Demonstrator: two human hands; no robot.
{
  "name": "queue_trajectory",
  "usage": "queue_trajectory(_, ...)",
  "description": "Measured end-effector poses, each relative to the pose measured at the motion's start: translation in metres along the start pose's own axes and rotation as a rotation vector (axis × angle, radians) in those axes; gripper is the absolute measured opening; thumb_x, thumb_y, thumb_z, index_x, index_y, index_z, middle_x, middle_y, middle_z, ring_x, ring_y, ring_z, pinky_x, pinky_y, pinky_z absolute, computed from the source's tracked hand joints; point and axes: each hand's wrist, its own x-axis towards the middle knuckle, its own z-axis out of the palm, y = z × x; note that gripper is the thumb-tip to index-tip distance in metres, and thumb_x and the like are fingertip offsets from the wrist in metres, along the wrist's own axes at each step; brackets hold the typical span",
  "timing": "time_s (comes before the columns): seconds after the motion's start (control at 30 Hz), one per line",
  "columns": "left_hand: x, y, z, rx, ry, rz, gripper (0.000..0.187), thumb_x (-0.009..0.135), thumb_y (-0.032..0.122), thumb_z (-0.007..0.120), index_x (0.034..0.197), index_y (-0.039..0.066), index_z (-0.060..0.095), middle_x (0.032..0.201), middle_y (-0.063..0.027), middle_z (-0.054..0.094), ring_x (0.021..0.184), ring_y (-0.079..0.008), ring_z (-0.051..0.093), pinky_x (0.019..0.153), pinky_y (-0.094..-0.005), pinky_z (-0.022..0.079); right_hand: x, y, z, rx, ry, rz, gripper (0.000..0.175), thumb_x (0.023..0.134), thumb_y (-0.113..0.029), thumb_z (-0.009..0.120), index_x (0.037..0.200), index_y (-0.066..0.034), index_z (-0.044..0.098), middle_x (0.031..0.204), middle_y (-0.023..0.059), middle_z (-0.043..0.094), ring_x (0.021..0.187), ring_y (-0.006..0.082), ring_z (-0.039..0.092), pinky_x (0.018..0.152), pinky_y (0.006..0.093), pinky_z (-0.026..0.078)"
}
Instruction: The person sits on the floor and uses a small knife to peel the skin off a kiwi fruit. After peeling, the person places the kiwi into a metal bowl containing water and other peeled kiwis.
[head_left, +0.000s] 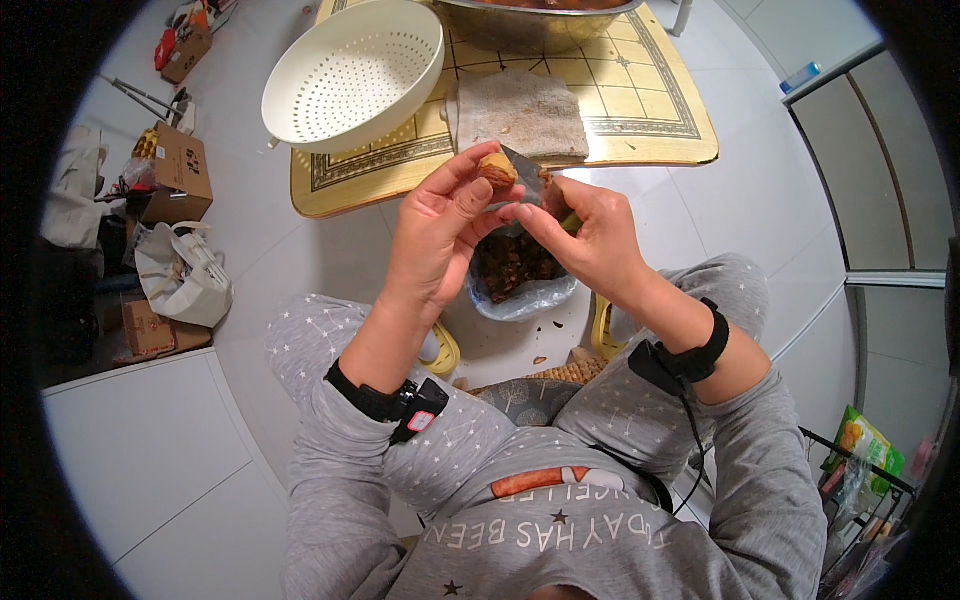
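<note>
Pinched in the fingers of my left hand (450, 210) is a small, round, yellowish-brown food piece (498, 172), perhaps a peeled chestnut. My right hand (592, 229) grips a knife; its dark metal blade (523, 166) points up and left, close beside the piece. A bit of brown peel (545, 178) clings near the blade. The knife's handle is mostly hidden by my fingers. Below both hands, a bin lined with a clear plastic bag (525, 301) holds dark brown scraps (514, 266).
A low yellow table (645, 146) stands ahead, bearing a white colander (352, 75), a folded cloth (521, 112) and a large metal bowl (536, 28) of reddish-brown contents. Cardboard boxes (184, 169) and a white bag (184, 277) lie at left.
</note>
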Motion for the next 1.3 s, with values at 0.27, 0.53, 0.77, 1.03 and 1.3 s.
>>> queue_trajectory(0.27, 0.000, 0.001, -0.003, -0.058, -0.019, -0.069, 0.037, 0.094, 0.014, 0.058, 0.127, -0.001, 0.051, 0.107, -0.0105, 0.063, 0.095, -0.0183, 0.064, 0.084, -0.0291, 0.055, -0.003, 0.001, -0.004, 0.234, -0.011, 0.176, 0.054, 0.101, -0.037, 0.042, 0.067, 0.0010, 0.059, 0.055, 0.0102, 0.054, 0.050, 0.0197, 0.053, 0.050, 0.0325, 0.041)
queue_trajectory(0.53, 0.000, 0.000, -0.005, -0.114, -0.048, -0.083, 0.038, 0.093, 0.014, 0.058, 0.127, -0.001, 0.051, 0.123, -0.0164, 0.058, 0.096, -0.0167, 0.063, 0.087, -0.0272, 0.054, -0.003, 0.005, -0.003, 0.072, -0.006, 0.052, 0.049, 0.096, -0.035, 0.051, 0.063, -0.0004, 0.057, 0.052, 0.0118, 0.052, 0.045, 0.0233, 0.051, 0.044, 0.0349, 0.039)
queue_trajectory(0.77, -0.001, -0.003, -0.009, -0.163, -0.021, -0.055, 0.037, 0.092, 0.011, 0.059, 0.128, 0.002, 0.052, 0.122, -0.0167, 0.058, 0.099, -0.0182, 0.062, 0.088, -0.0285, 0.053, -0.009, 0.007, 0.000, -0.053, -0.027, -0.018, 0.038, 0.083, -0.029, 0.069, 0.061, -0.0015, 0.055, 0.054, 0.0147, 0.054, 0.047, 0.0289, 0.053, 0.045, 0.0344, 0.041)
queue_trajectory(1.03, -0.001, -0.006, -0.007, -0.059, 0.018, -0.001, 0.040, 0.088, 0.003, 0.063, 0.126, 0.002, 0.053, 0.114, -0.0130, 0.062, 0.098, -0.0182, 0.063, 0.087, -0.0293, 0.054, -0.005, 0.003, 0.002, 0.072, 0.020, 0.018, 0.028, 0.080, -0.022, 0.069, 0.072, 0.0006, 0.056, 0.062, 0.0153, 0.056, 0.052, 0.0247, 0.056, 0.048, 0.0339, 0.042)
queue_trajectory(1.3, -0.005, -0.006, 0.001, 0.025, -0.021, 0.048, 0.042, 0.083, -0.004, 0.065, 0.124, -0.002, 0.054, 0.110, -0.0115, 0.063, 0.100, -0.0174, 0.063, 0.087, -0.0304, 0.055, -0.002, 0.000, -0.003, 0.060, -0.043, 0.104, 0.035, 0.090, -0.034, 0.061, 0.081, -0.0005, 0.064, 0.064, 0.0147, 0.056, 0.054, 0.0243, 0.053, 0.052, 0.0332, 0.041)
